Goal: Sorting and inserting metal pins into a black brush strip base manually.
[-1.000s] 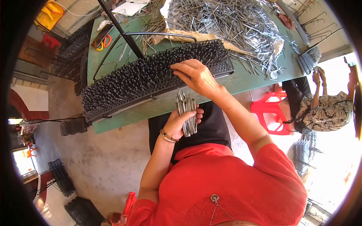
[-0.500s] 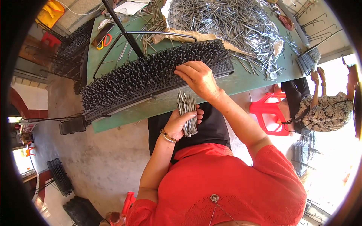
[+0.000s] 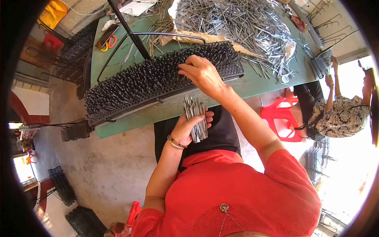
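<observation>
A bundle of thin silvery metal rods [image 3: 195,119] stands upright in my left hand [image 3: 184,128], the thumb across its front and fingertips showing on its far side. Above it, my right hand [image 3: 205,76] reaches over a long black rack [image 3: 233,74] densely filled with upright dark rods [image 3: 134,85]. The thumb and fingers of this hand are drawn together at the edge of the filled part; whatever they pinch is too small or hidden to make out. Bare holes show in the rack to the right of that hand.
On the green table [image 3: 118,59] lie a big heap of loose metal rods [image 3: 237,23] on brown paper and orange-handled scissors [image 3: 111,41]. A black metal frame bar [image 3: 136,39] rises behind the rack. At right, a co-worker [image 3: 339,118] handles another rack near a red stool [image 3: 278,118].
My right hand has shifted slightly left along the rack, its fingers still drawn together. My left hand keeps the bundle nearly in place. One of the co-worker's hands has moved up.
</observation>
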Motion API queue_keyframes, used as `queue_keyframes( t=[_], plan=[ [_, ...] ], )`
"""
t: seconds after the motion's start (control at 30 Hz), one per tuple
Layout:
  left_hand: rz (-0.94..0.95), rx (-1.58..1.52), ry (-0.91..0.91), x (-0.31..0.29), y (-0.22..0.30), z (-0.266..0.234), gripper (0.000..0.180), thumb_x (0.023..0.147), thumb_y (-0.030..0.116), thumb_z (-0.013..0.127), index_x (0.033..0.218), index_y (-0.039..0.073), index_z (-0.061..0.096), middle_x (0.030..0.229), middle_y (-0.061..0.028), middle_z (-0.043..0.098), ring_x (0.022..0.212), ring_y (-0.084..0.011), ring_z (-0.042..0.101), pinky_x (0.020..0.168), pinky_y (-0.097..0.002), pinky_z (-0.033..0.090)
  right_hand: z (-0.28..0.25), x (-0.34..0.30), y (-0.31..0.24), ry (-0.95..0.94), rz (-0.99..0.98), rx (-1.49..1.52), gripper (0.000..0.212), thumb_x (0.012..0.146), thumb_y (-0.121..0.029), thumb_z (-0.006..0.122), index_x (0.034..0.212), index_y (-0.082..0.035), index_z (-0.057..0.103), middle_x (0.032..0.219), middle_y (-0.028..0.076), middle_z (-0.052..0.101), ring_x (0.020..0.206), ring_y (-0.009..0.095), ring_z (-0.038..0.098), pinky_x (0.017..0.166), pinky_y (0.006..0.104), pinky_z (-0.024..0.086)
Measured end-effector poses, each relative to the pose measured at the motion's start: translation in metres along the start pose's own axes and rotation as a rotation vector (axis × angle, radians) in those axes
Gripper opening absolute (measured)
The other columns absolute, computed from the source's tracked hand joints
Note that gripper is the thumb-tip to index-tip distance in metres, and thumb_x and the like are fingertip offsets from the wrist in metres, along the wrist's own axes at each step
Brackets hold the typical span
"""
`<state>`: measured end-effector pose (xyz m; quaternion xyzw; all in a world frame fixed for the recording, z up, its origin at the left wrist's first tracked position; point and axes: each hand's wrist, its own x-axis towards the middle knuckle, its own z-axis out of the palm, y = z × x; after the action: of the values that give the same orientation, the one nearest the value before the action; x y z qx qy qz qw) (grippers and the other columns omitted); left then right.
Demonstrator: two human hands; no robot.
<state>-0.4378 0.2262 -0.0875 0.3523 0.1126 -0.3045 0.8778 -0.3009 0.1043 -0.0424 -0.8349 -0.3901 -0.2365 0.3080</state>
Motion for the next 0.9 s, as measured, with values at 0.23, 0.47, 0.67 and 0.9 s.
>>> queue_keyframes(
  t=[0.23, 0.47, 0.67, 0.9],
  plan=[
    [0.037, -0.037, 0.021, -0.003, 0.007, 0.000, 0.031, 0.088, 0.008, 0.057, 0.118, 0.000, 0.053, 0.110, -0.0160, 0.062, 0.094, -0.0213, 0.063, 0.082, -0.0346, 0.054, -0.020, -0.015, -0.014, 0.169, 0.031, 0.067, 0.019, 0.079, -0.014, 0.070, 0.093, -0.002, 0.068, 0.083, 0.009, 0.059, 0.072, 0.026, 0.058, 0.065, 0.0350, 0.047],
    [0.106, 0.006, -0.032, 0.001, 0.013, 0.010, 0.032, 0.087, 0.008, 0.059, 0.118, 0.000, 0.053, 0.107, -0.0161, 0.063, 0.093, -0.0208, 0.064, 0.081, -0.0343, 0.054, -0.034, -0.051, -0.022, -0.344, 0.900, 0.857, 0.026, 0.086, -0.023, 0.067, 0.088, 0.002, 0.069, 0.074, 0.003, 0.064, 0.069, 0.007, 0.056, 0.059, 0.0267, 0.045],
    [0.052, 0.055, -0.005, 0.004, 0.006, 0.015, 0.031, 0.086, 0.008, 0.061, 0.116, 0.001, 0.054, 0.104, -0.0138, 0.064, 0.090, -0.0182, 0.063, 0.078, -0.0319, 0.055, -0.045, -0.046, -0.013, -0.154, 1.010, 0.873, 0.023, 0.090, -0.021, 0.062, 0.093, 0.002, 0.067, 0.077, 0.001, 0.065, 0.069, 0.006, 0.056, 0.061, 0.0221, 0.044],
    [0.014, 0.057, 0.036, 0.007, 0.005, 0.013, 0.029, 0.086, 0.008, 0.061, 0.113, 0.002, 0.055, 0.101, -0.0118, 0.064, 0.085, -0.0157, 0.062, 0.073, -0.0298, 0.054, -0.049, -0.016, -0.003, 0.164, 0.708, 0.755, 0.020, 0.092, -0.010, 0.058, 0.107, 0.003, 0.059, 0.087, 0.004, 0.065, 0.080, 0.008, 0.060, 0.073, 0.0224, 0.051]
  ],
)
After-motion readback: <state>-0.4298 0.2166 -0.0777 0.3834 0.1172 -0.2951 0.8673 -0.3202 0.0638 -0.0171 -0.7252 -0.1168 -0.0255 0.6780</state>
